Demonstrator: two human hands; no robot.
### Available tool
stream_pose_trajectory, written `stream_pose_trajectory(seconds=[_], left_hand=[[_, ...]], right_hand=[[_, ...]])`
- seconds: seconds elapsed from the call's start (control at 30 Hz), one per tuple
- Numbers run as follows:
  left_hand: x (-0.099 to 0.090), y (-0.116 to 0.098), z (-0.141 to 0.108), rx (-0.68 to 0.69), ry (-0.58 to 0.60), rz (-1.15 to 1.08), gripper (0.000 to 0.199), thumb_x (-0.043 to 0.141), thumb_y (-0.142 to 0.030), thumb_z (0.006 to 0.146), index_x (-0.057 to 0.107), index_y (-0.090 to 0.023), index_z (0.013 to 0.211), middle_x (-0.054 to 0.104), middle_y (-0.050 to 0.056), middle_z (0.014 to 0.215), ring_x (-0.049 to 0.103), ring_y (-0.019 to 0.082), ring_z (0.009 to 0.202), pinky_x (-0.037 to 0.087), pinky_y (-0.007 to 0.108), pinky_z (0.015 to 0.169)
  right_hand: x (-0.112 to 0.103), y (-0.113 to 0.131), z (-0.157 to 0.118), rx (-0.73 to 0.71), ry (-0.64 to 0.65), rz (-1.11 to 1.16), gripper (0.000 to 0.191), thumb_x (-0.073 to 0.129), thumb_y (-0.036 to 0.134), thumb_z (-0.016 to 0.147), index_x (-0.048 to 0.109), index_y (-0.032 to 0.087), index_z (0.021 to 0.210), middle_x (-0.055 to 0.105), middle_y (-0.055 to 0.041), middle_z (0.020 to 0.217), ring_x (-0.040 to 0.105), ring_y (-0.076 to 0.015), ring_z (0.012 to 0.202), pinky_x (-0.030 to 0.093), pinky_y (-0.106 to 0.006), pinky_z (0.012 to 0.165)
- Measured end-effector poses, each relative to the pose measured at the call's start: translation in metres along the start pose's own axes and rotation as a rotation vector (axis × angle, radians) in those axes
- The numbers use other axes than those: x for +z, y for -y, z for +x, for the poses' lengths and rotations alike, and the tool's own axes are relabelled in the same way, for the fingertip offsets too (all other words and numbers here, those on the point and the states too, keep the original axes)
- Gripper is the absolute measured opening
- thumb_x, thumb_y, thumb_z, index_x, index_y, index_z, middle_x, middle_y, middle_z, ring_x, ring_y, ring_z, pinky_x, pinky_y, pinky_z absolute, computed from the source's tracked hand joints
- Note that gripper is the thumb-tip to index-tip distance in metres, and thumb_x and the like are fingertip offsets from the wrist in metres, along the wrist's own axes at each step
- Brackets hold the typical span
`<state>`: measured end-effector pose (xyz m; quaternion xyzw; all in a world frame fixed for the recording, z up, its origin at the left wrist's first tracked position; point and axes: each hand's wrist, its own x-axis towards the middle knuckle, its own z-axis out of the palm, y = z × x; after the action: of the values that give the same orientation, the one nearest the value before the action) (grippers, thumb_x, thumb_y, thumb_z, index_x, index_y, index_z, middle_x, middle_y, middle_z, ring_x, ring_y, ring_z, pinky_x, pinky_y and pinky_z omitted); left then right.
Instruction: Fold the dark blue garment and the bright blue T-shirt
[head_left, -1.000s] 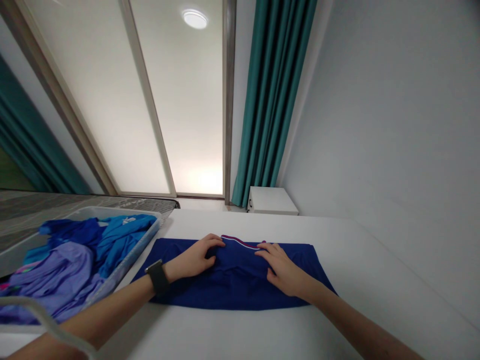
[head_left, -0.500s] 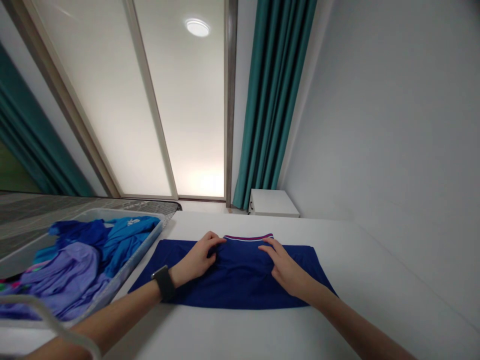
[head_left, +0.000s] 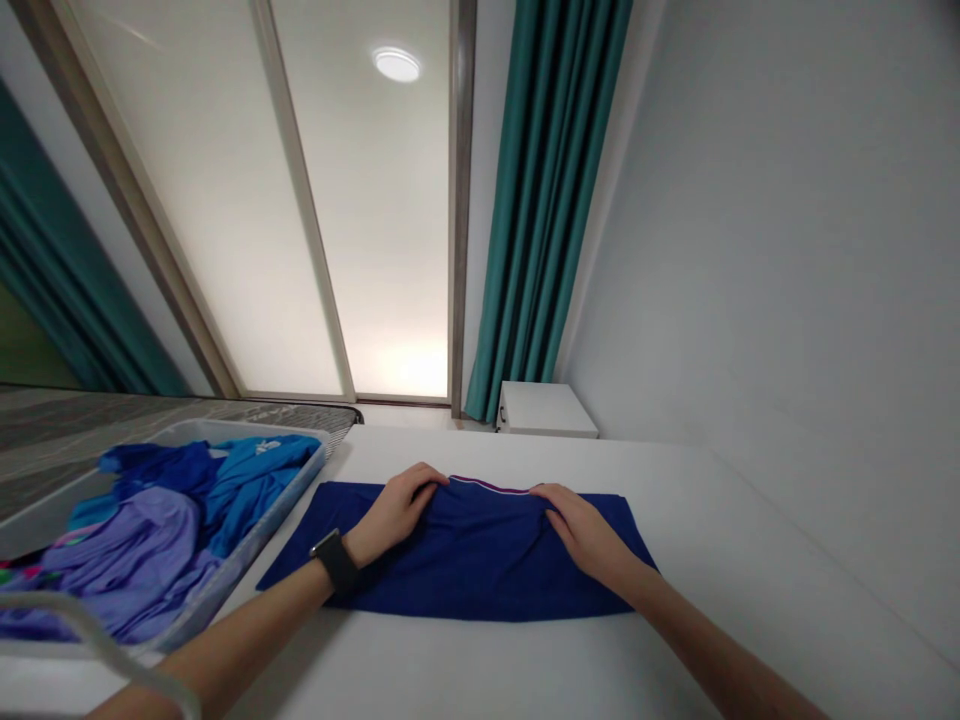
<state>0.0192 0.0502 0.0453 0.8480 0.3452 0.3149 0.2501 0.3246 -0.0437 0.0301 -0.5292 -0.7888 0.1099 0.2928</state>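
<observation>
A dark blue garment [head_left: 472,575], seemingly a folded shirt, lies spread wide on the white table. Along its far edge runs a collar [head_left: 491,487] with a thin white and dark red stripe. My left hand [head_left: 401,508], with a black watch [head_left: 335,562] on the wrist, pinches the cloth at the collar's left end. At the collar's right end, my right hand [head_left: 581,525] has its fingers and thumb closed on the fabric. Creases run across the cloth between the two hands.
Left of the garment stands a pale plastic bin [head_left: 247,545] holding crumpled purple and blue clothes [head_left: 150,535]. A light-coloured curved tube [head_left: 97,635] crosses the lower left corner. Beyond the table [head_left: 660,480] are a small white cabinet [head_left: 547,408], a teal curtain [head_left: 551,200] and frosted sliding doors.
My right hand has closed from loosely parted fingers onto the collar's right end. That end of the collar has dipped slightly, and fresh creases show in the cloth. My left hand has barely shifted.
</observation>
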Motion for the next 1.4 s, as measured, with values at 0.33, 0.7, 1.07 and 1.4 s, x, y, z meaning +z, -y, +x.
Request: stream_pose_trajectory(seconds=[0.33, 0.7, 1.07, 1.4], left_hand=[[-0.022, -0.024, 0.007, -0.006, 0.196, 0.082, 0.029, 0.041, -0.031, 0.095, 0.065, -0.02, 0.107, 0.065, 0.006, 0.105, 0.061, 0.02, 0.1, 0.045, 0.033, 0.095], [-0.009, -0.033, 0.011, 0.292, 0.502, 0.619, 0.043, 0.062, -0.018, 0.079, 0.057, -0.025, 0.121, 0.064, 0.009, 0.109, 0.057, 0.029, 0.105, 0.04, 0.044, 0.096], [-0.019, -0.035, 0.023, 0.17, 0.559, 0.251, 0.038, 0.054, -0.01, 0.077, 0.065, -0.023, 0.111, 0.068, 0.004, 0.109, 0.062, 0.022, 0.102, 0.045, 0.032, 0.095], [-0.015, 0.008, 0.027, -0.198, 0.4, 0.105, 0.036, 0.042, -0.044, 0.092, 0.066, -0.019, 0.102, 0.071, 0.006, 0.1, 0.064, 0.022, 0.093, 0.048, 0.032, 0.087]], right_hand=[[-0.015, 0.014, 0.009, 0.173, 0.1, 0.227, 0.035, 0.038, 0.012, 0.086, 0.058, 0.021, 0.113, 0.065, -0.0072, 0.116, 0.058, -0.0211, 0.112, 0.042, -0.041, 0.102], [-0.019, 0.036, 0.013, -0.018, 0.317, -0.173, 0.055, 0.068, 0.036, 0.077, 0.055, 0.022, 0.129, 0.057, -0.0109, 0.124, 0.052, -0.0295, 0.115, 0.039, -0.044, 0.101], [-0.015, 0.037, 0.025, -0.009, 0.342, -0.264, 0.032, 0.055, 0.002, 0.074, 0.066, 0.021, 0.098, 0.069, -0.0072, 0.101, 0.057, -0.0258, 0.101, 0.043, -0.039, 0.089], [-0.006, -0.016, 0.045, 0.255, 0.346, 0.198, 0.041, 0.051, 0.018, 0.084, 0.057, 0.021, 0.124, 0.064, -0.0071, 0.124, 0.06, -0.0209, 0.111, 0.042, -0.038, 0.1]])
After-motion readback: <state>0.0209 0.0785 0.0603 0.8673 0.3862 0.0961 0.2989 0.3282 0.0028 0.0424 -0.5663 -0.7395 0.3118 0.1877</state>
